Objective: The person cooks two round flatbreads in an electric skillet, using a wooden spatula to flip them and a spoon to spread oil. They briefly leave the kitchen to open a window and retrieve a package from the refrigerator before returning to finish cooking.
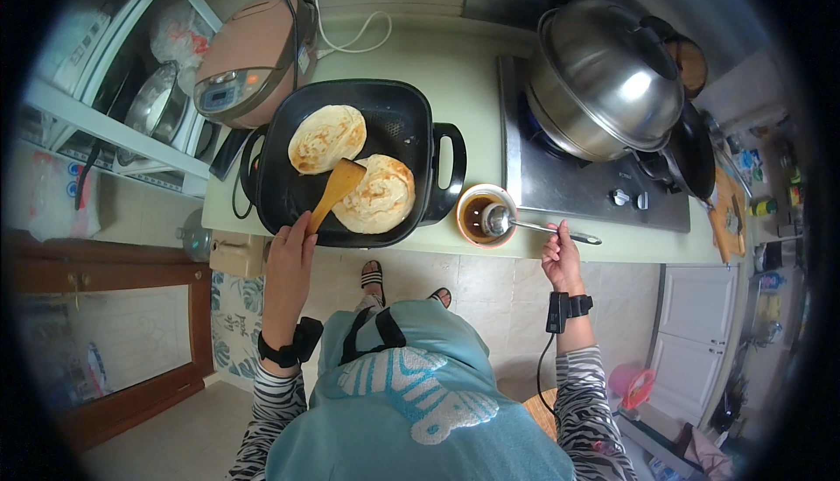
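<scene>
My left hand (290,251) grips the handle of a wooden spatula (336,193). The spatula's blade lies over the edge of the nearer flatbread (380,202) in a black electric pan (348,241). A second flatbread (327,138), lightly browned in spots, lies farther back in the same pan. To the right, my right hand (562,258) holds the handle of a metal ladle (497,220). Its bowl rests in a small bowl (513,244) of brown liquid by the counter's front edge.
A lidded steel pot (604,80) stands on the gas stove (558,195), with a dark frying pan (695,153) beyond it. The rice cooker (246,61) is behind the electric pan. At the far right lie a cutting board (730,195) and a knife. A white rack (118,126) stands left.
</scene>
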